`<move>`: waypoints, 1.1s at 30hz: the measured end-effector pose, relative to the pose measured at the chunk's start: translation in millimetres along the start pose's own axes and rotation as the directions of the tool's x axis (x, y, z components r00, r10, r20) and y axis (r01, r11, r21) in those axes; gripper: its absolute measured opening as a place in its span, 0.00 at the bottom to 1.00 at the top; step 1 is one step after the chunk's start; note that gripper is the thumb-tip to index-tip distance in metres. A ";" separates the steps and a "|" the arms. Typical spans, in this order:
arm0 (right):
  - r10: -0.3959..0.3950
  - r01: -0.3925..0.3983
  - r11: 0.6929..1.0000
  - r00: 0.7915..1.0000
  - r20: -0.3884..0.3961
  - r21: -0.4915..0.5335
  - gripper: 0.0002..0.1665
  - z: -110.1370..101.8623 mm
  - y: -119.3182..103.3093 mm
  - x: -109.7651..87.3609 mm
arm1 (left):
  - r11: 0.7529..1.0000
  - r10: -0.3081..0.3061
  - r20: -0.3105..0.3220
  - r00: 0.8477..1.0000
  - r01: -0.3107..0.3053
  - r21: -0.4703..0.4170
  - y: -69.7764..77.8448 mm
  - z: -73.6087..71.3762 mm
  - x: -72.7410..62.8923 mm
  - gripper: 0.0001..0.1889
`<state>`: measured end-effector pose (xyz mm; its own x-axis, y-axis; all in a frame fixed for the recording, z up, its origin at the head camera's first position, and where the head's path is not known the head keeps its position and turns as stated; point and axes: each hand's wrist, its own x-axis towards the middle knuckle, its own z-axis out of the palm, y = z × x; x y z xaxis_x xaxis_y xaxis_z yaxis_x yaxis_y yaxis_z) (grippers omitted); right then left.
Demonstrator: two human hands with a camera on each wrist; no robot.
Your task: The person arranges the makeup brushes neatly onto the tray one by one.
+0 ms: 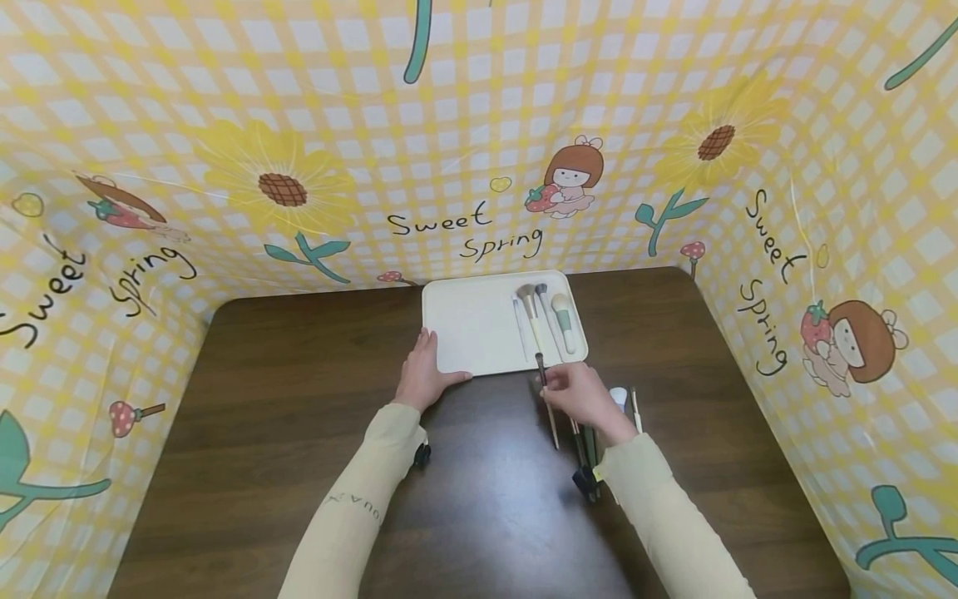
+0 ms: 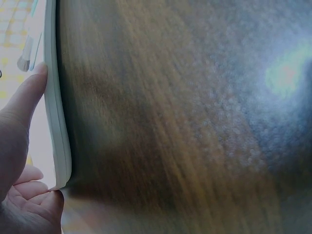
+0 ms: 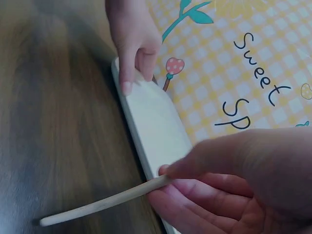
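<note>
At the near edge of the tray (image 1: 475, 324), a brush (image 1: 550, 416) is being pinched by the right hand (image 1: 580, 393), its long axis being pointed bristles-first trayward, while the near-left corner is being gripped by the left hand (image 1: 422, 372).

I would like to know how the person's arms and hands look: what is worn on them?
The left sleeve and right sleeve are long and pale cream. Dark lettering marks the left one, and a small black item shows at its cuff. The left hand and right hand wear no gloves.
</note>
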<state>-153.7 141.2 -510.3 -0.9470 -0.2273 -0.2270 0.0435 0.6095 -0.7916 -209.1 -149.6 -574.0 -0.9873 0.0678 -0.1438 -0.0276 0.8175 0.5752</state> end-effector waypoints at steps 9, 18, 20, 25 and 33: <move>-0.039 0.019 0.958 0.997 0.065 0.285 0.18 1.1 -7.2 14.4 | 1.000 0.000 0.001 1.000 0.000 0.000 -0.1 0.5 0.5 0.63; -0.015 -0.002 0.946 0.999 0.050 0.325 0.25 3.7 -8.9 31.5 | 1.000 0.012 -0.013 1.000 -0.012 -0.001 1.3 -1.6 -0.8 0.62; -0.032 0.018 0.946 0.999 0.036 0.322 0.27 4.4 -8.2 36.4 | 1.000 0.010 -0.011 1.000 -0.010 -0.002 1.6 -1.9 -0.9 0.62; -0.063 0.057 0.936 0.998 0.006 0.347 0.31 4.5 -11.2 45.2 | 1.000 0.001 0.000 1.000 -0.001 0.002 1.2 -1.3 -0.3 0.62; -0.009 0.012 0.904 1.000 -0.009 0.427 0.27 4.7 -15.1 59.9 | 1.000 0.003 -0.004 1.000 -0.003 -0.006 2.5 -1.6 -1.5 0.62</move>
<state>-209.6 114.8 -514.7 -0.9503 -0.2257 -0.2144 0.1635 0.2243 -0.9607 -207.9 -148.6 -571.1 -0.9880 0.0676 -0.1388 -0.0257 0.8141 0.5801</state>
